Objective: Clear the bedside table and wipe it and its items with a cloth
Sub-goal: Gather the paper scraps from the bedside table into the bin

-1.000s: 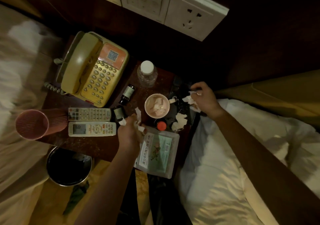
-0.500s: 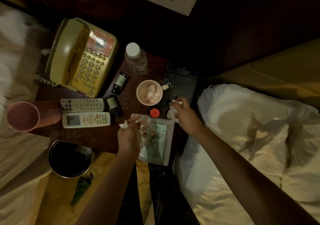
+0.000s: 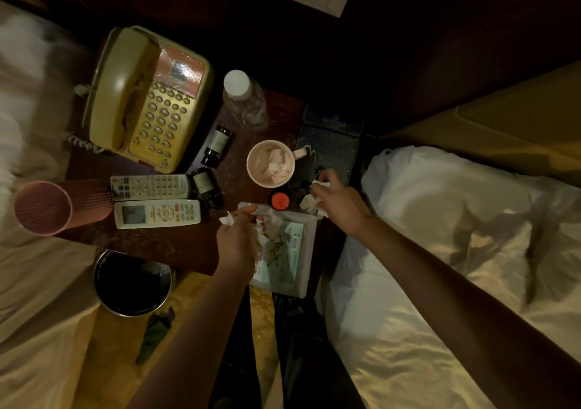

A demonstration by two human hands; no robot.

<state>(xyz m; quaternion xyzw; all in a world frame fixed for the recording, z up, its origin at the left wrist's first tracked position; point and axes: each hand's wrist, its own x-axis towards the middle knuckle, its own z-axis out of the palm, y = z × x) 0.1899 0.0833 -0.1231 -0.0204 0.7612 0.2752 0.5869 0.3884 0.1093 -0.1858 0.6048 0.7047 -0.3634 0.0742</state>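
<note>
The dark bedside table point(image 3: 163, 245) carries a yellow telephone point(image 3: 147, 100), two remotes point(image 3: 154, 201), two small dark bottles point(image 3: 217, 147), a water bottle point(image 3: 245, 100), a mug point(image 3: 271, 163) stuffed with tissue, an orange-capped jar point(image 3: 279, 200) and a flat packet point(image 3: 283, 257). My left hand point(image 3: 239, 238) holds crumpled tissue scraps point(image 3: 227, 218) above the packet. My right hand point(image 3: 336, 201) pinches a tissue scrap point(image 3: 320, 184) beside the mug, with more scraps point(image 3: 309, 202) under it.
A pink ribbed cup point(image 3: 44, 209) lies on its side at the table's left edge. A black-lined waste bin point(image 3: 132, 282) stands on the floor below the table. White bedding point(image 3: 440, 251) lies to the right, another bed to the left. A dark tray point(image 3: 330, 144) sits behind the mug.
My right hand came from the table's far right edge toward the jar, picking up tissue scraps. My left hand drew slightly back over the packet, still holding scraps.
</note>
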